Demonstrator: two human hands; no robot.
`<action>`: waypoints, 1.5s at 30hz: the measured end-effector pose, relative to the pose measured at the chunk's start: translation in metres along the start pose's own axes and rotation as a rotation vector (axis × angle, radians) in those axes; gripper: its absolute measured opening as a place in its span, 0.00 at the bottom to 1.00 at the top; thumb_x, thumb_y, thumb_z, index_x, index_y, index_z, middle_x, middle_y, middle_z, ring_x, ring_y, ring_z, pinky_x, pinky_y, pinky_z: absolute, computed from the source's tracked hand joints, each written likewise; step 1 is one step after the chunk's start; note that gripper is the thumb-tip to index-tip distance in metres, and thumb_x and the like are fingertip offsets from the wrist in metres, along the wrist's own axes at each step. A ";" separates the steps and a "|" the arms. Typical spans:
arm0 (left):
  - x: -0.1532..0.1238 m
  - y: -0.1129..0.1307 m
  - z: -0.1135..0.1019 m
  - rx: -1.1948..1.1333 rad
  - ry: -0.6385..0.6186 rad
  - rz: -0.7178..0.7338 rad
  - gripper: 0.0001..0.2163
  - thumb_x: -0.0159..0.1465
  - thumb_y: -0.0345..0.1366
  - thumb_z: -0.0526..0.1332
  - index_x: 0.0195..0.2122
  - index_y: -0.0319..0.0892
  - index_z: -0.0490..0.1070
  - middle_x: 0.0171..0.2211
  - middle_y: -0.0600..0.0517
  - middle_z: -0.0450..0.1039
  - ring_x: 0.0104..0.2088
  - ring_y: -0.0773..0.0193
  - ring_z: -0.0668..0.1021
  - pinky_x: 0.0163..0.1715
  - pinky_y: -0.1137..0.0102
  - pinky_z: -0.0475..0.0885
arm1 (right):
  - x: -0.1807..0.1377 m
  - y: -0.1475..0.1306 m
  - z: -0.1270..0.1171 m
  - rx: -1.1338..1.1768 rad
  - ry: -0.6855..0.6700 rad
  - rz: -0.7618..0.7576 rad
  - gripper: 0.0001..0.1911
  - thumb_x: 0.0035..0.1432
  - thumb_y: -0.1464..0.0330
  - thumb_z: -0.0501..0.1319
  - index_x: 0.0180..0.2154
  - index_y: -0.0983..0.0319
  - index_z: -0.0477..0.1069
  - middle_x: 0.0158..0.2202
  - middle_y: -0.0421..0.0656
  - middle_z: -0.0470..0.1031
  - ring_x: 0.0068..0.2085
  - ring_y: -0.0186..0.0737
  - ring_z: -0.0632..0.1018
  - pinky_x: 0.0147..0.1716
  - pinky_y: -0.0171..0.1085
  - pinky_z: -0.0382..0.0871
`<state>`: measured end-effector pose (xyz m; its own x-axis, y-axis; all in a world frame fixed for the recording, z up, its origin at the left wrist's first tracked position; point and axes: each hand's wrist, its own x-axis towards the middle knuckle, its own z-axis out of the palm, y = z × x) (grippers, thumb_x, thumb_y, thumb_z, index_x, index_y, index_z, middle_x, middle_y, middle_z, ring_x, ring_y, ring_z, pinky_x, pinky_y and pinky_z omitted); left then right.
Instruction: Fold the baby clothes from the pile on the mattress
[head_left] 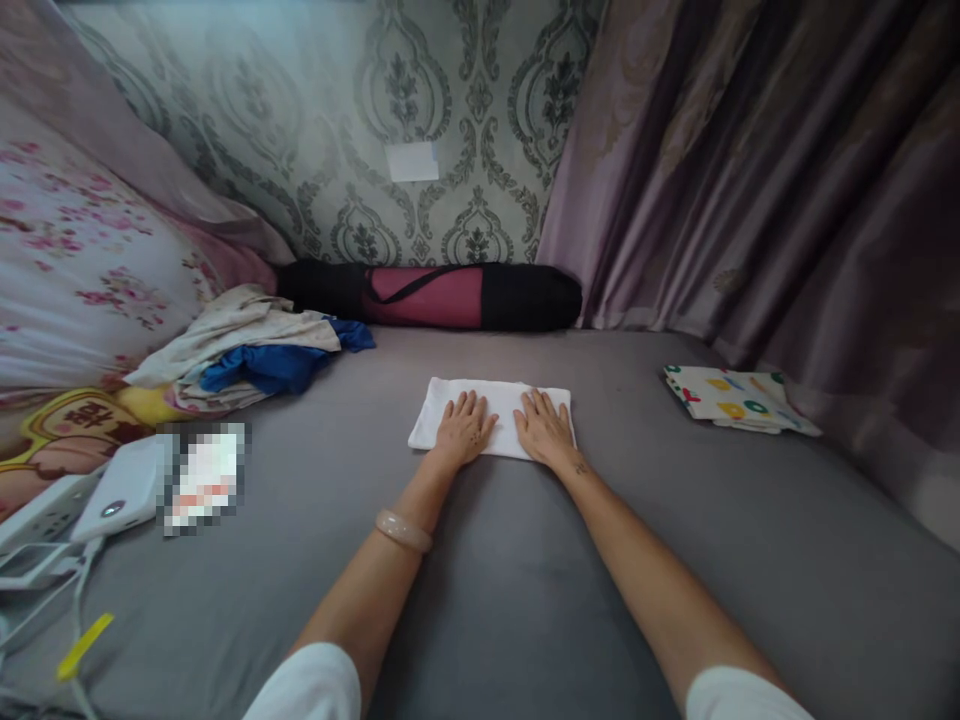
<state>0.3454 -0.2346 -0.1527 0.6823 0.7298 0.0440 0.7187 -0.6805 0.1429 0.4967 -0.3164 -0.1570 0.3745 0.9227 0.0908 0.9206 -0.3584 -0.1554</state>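
A folded white cloth [442, 405] lies on the grey bed sheet [525, 570] in the middle of the view. My left hand [463, 428] rests flat on the cloth's near middle, fingers stretched out. Beside it, my right hand [543, 428] presses flat on the cloth's right half, fingers spread. Neither hand grips anything. A pale bangle [403, 531] sits on my left wrist.
A heap of beige and blue clothes [259, 350] lies at the left. A black and pink roll bag [435, 296] lies along the wall. A folded cloth with coloured letters [735, 398] sits at the right by the curtain [787, 180]. Chargers and cables [75, 510] are near left.
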 end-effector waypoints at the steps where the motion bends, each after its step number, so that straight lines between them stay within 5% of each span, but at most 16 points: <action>1: -0.002 -0.001 -0.001 -0.009 0.008 -0.006 0.27 0.72 0.47 0.41 0.66 0.37 0.56 0.68 0.42 0.50 0.68 0.52 0.54 0.66 0.56 0.51 | 0.000 0.000 0.000 -0.003 0.002 -0.001 0.31 0.70 0.59 0.40 0.67 0.67 0.54 0.69 0.52 0.51 0.68 0.51 0.53 0.64 0.56 0.43; 10: -0.014 -0.027 -0.009 -0.052 0.118 -0.049 0.23 0.71 0.38 0.46 0.64 0.36 0.58 0.66 0.41 0.57 0.66 0.56 0.59 0.65 0.60 0.54 | 0.001 -0.003 -0.008 -0.006 -0.041 0.011 0.31 0.69 0.60 0.40 0.66 0.68 0.54 0.69 0.54 0.50 0.68 0.53 0.53 0.64 0.58 0.43; 17: -0.014 -0.032 -0.009 0.001 0.187 -0.086 0.23 0.71 0.40 0.45 0.64 0.38 0.59 0.66 0.43 0.56 0.67 0.55 0.57 0.66 0.55 0.48 | 0.011 -0.040 -0.013 0.038 0.015 -0.109 0.30 0.70 0.60 0.39 0.67 0.66 0.53 0.70 0.52 0.48 0.69 0.49 0.50 0.66 0.54 0.39; 24: -0.009 -0.035 0.000 -0.032 -0.024 -0.178 0.28 0.71 0.48 0.39 0.68 0.40 0.54 0.69 0.42 0.49 0.69 0.48 0.51 0.64 0.50 0.51 | 0.013 -0.049 0.004 0.021 -0.076 -0.092 0.30 0.70 0.58 0.39 0.67 0.64 0.53 0.70 0.51 0.49 0.69 0.51 0.50 0.65 0.55 0.40; 31: -0.009 -0.033 -0.006 -0.049 -0.064 -0.186 0.29 0.71 0.48 0.40 0.68 0.38 0.52 0.69 0.41 0.47 0.69 0.49 0.49 0.65 0.52 0.51 | 0.013 -0.048 0.008 0.014 -0.045 -0.086 0.30 0.70 0.58 0.39 0.67 0.63 0.53 0.70 0.51 0.49 0.69 0.49 0.50 0.64 0.55 0.40; 38: -0.008 -0.039 -0.004 -0.101 -0.005 -0.167 0.25 0.71 0.45 0.43 0.64 0.39 0.58 0.68 0.41 0.53 0.68 0.50 0.53 0.64 0.53 0.54 | 0.014 -0.047 0.007 0.022 -0.078 -0.087 0.30 0.70 0.59 0.40 0.67 0.64 0.53 0.70 0.51 0.49 0.69 0.51 0.50 0.64 0.56 0.41; 45: -0.012 -0.043 -0.016 -0.151 0.195 -0.235 0.21 0.70 0.36 0.48 0.64 0.41 0.58 0.67 0.44 0.56 0.67 0.55 0.57 0.65 0.55 0.53 | 0.024 -0.067 -0.004 0.100 -0.071 -0.148 0.30 0.70 0.60 0.39 0.68 0.64 0.50 0.70 0.51 0.46 0.69 0.50 0.48 0.65 0.57 0.40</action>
<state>0.3043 -0.2128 -0.1440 0.4518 0.8741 0.1786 0.8150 -0.4858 0.3160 0.4445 -0.2709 -0.1401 0.2239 0.9733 0.0510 0.9480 -0.2053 -0.2432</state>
